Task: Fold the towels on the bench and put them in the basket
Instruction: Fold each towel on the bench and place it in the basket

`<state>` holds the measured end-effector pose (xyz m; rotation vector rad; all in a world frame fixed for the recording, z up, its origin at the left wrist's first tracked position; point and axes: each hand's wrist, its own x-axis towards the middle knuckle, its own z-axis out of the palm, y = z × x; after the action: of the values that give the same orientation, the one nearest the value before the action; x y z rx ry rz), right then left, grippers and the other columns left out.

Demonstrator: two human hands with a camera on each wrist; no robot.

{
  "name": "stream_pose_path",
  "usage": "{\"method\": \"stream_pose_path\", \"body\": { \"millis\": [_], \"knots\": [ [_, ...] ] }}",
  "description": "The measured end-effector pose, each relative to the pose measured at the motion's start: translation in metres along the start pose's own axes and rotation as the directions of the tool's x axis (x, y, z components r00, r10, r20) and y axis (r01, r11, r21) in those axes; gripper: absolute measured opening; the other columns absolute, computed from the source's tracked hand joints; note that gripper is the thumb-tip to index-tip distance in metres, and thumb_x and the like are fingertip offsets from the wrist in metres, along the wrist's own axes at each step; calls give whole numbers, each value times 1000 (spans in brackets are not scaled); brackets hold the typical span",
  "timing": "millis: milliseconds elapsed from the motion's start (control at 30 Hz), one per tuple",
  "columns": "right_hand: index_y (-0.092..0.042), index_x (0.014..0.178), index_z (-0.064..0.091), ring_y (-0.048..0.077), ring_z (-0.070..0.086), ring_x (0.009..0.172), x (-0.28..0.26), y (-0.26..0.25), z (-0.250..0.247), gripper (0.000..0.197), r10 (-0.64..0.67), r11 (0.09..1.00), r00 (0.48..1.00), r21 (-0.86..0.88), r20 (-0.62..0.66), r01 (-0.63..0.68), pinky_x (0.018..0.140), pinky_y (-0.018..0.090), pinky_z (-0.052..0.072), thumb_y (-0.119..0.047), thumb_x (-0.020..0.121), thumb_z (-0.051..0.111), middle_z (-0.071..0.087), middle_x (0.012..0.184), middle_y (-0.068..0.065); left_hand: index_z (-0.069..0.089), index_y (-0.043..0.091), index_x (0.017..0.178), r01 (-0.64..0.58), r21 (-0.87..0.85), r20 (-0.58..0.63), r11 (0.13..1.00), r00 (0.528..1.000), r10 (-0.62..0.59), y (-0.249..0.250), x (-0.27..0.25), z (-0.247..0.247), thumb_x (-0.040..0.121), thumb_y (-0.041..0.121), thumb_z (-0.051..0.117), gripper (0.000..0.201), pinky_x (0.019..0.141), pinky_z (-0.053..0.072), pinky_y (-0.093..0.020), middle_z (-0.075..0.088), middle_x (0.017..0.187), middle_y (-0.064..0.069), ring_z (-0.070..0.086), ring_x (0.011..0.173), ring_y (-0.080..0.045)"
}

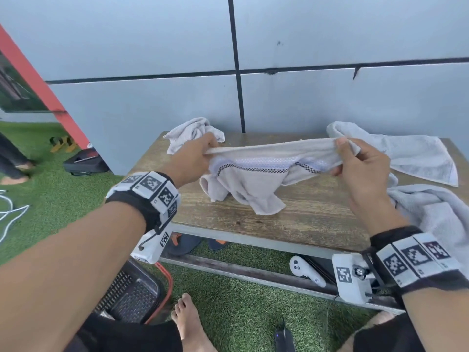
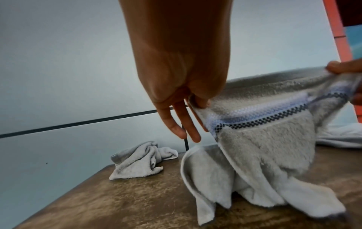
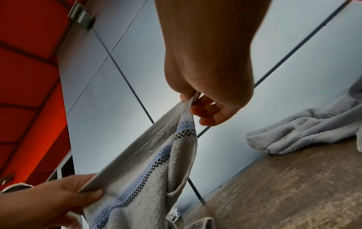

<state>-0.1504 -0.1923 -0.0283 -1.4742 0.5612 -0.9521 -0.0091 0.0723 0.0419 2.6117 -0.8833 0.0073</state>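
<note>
A grey towel with a blue band and a black checked stripe hangs stretched above the wooden bench. Its lower part trails on the boards. My left hand pinches its top left corner, the other fingers straight. My right hand pinches the top right corner. A crumpled towel lies at the bench's back left. Two more towels lie at the right, one at the back and one nearer. A dark basket stands on the grass under my left forearm.
A grey panelled wall backs the bench. Under the bench lie slippers and a white controller. Artificial grass covers the floor, with my bare foot on it. Another person's feet are at the far left.
</note>
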Motion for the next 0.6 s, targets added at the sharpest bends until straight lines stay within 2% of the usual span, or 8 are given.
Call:
{"method": "stream_pose_path", "body": {
  "millis": [67,133,267,333,400,500,567,600],
  "knots": [
    [-17,89,72,12,58,50,-2,3,0,12,36,999,999,-2,41,-36,62,34,56,-22,97,64,64,70,8,61,2,105,-56,-77,-14,995,998,55,3,-7,-7,100,7,51,12,54,36,-5,47,76,2,34,60,-1],
    [-13,92,68,11,65,52,-5,3,-3,10,67,998,996,-4,55,-67,71,39,62,-17,98,62,69,75,9,65,0,102,-49,-104,15,993,999,51,6,-14,-9,101,14,54,18,53,35,-3,47,68,5,37,57,-1],
    [-4,109,60,13,72,61,-10,2,-1,15,95,995,993,35,71,-97,84,47,60,-15,99,60,72,90,14,68,1,97,-35,-126,35,991,999,40,5,-26,-8,102,15,52,22,55,36,-4,54,65,4,47,54,4],
    [-7,104,59,15,74,65,-15,1,3,10,77,996,992,31,105,-81,89,52,57,-15,99,60,72,98,21,68,4,101,-14,-131,54,991,998,21,2,-32,-8,102,8,46,22,56,37,-7,58,72,2,52,65,-5],
    [-11,98,60,19,75,70,-21,0,3,5,48,999,988,-14,145,-47,92,56,55,-15,98,62,72,94,18,68,7,105,16,-128,66,992,998,-8,-1,-35,-10,100,1,40,29,56,38,-8,57,75,4,52,66,-10],
    [-9,96,66,18,73,77,-26,0,-4,2,9,999,981,-46,195,0,91,53,57,-10,96,64,72,81,6,70,6,106,24,-155,9,988,1000,-23,-6,-36,-13,97,-3,42,31,63,47,-21,58,75,3,55,65,-16],
    [-19,89,70,17,72,83,-27,1,-11,12,-11,998,980,-64,198,24,91,50,58,-10,95,65,73,81,-1,71,8,102,44,-192,-63,980,996,-57,-11,-34,-14,97,2,50,22,67,52,-36,63,78,-6,58,67,-26],
    [-24,87,71,16,72,85,-27,2,-14,17,-26,997,981,-72,192,40,90,48,59,-10,95,65,73,83,-2,71,9,98,54,-218,-101,975,992,-78,-14,-31,-14,96,5,55,17,68,51,-37,63,77,-7,57,66,-25]
  ]
}}
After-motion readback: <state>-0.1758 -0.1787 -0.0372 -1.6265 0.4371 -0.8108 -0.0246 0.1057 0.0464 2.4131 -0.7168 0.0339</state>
